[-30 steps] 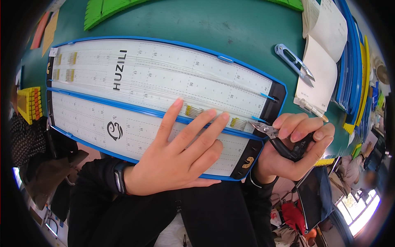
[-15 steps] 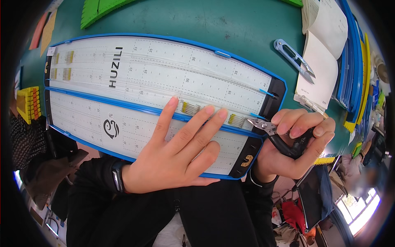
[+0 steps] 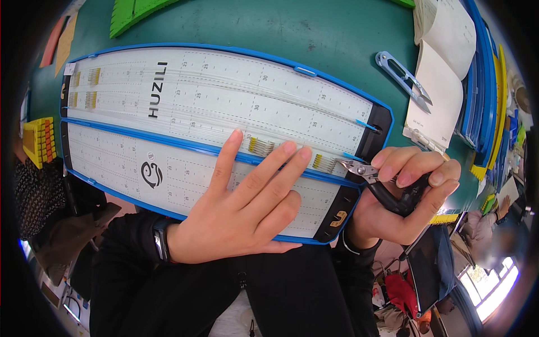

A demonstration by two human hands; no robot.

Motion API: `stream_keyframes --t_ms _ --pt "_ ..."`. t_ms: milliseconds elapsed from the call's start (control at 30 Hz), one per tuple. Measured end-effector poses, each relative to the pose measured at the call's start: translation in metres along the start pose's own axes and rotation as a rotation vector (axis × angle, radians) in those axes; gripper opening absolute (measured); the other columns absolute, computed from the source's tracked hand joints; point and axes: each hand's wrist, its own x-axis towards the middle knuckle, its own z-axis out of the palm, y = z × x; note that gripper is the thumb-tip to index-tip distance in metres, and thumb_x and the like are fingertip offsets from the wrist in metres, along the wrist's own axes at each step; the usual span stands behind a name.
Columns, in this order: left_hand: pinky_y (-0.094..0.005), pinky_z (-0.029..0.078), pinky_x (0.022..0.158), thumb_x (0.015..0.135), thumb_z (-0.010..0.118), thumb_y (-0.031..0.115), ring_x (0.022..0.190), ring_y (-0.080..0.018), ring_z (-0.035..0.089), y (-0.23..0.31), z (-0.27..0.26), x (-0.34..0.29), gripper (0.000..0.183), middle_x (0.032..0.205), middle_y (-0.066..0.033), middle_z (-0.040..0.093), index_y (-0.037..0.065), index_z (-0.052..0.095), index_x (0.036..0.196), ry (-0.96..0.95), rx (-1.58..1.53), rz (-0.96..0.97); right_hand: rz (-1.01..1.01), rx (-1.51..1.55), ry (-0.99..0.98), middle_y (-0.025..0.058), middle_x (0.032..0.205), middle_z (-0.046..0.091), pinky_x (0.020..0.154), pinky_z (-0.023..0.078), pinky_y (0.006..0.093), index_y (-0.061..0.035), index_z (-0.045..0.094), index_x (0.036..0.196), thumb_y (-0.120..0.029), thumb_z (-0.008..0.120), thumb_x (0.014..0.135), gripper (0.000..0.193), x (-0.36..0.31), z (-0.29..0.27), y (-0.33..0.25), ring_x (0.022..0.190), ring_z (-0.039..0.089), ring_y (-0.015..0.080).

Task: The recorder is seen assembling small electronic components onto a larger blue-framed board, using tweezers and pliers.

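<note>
A long blue-rimmed fishing rig case (image 3: pixel 219 106) lies opened out in front of me, its white panels ruled like a scale. Fine clear lines run along the far panel. Rows of small fishing hooks (image 3: pixel 261 146) with yellow bindings sit on it; another row (image 3: pixel 324 163) lies nearer the right end. My left hand (image 3: pixel 241 210) rests across the near panel with its fingers stretched, fingertips on the far panel between the hook rows. In my right hand (image 3: pixel 418 180) is a pair of black-handled side cutters (image 3: pixel 387 196), their jaw tips at the right-end hooks.
Blue thread snips (image 3: pixel 404 81) and an open notebook (image 3: pixel 435 95) lie on the green table (image 3: pixel 348 39) beyond the case. Blue and yellow cases (image 3: pixel 485 95) are stacked at the right. A green foam piece (image 3: pixel 135 16) lies at the back left, a yellow-orange rack (image 3: pixel 38 143) at far left.
The case's right end has shifted very slightly. Both hands keep nearly the same place, and the cutters stay at the right-end hooks. A person's hand now shows in the background at far right.
</note>
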Motion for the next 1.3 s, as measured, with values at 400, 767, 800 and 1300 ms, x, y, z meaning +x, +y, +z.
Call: stream_keyframes --t_ms 400,767,800,1300 --pt "-0.0659 0.02 0.106 0.076 0.065 0.058 0.13 -0.0329 0.045 0.0 0.006 -0.003 0.056 0.134 -0.0215 0.05 0.006 0.046 0.08 0.037 0.015 0.0 -0.027 0.067 -0.007 0.009 0.067 0.044 0.052 0.049 0.036 -0.0093 0.032 0.09 -0.03 0.033 0.101 0.024 -0.003 -0.007 -0.002 0.052 0.051 0.0229" --pt "-0.0661 0.017 0.107 0.073 0.071 0.052 0.132 -0.0351 0.041 -0.002 0.006 -0.002 0.055 0.138 -0.0229 0.044 0.005 0.046 0.087 0.029 -0.052 0.04 -0.155 -1.414 -0.411 0.0164 0.125 0.057 0.09 0.046 0.0369 0.0012 0.057 0.118 -0.021 0.08 0.072 0.056 0.015 -0.091 -0.051 0.106 0.058 0.0293" --pt "-0.0661 0.016 0.108 0.071 0.074 0.05 0.132 -0.0364 0.04 -0.002 0.007 -0.006 0.056 0.138 -0.0227 0.044 0.005 0.046 0.089 0.06 -0.095 0.037 -0.157 -1.362 -0.409 0.015 0.13 0.054 0.096 0.041 0.0379 -0.0006 0.056 0.123 -0.024 0.082 0.067 0.066 0.007 -0.088 -0.06 0.116 0.052 0.0293" --pt "-0.0653 0.015 0.109 0.059 0.081 0.043 0.131 -0.0388 0.038 0.014 0.013 0.005 0.065 0.139 -0.0227 0.042 0.002 0.047 0.096 0.129 0.012 0.036 -0.058 -1.443 0.365 0.0129 0.113 0.063 0.097 0.04 0.0364 -0.0036 0.069 0.088 -0.014 0.073 0.081 0.014 -0.066 -0.279 -0.107 0.108 0.057 0.0268"
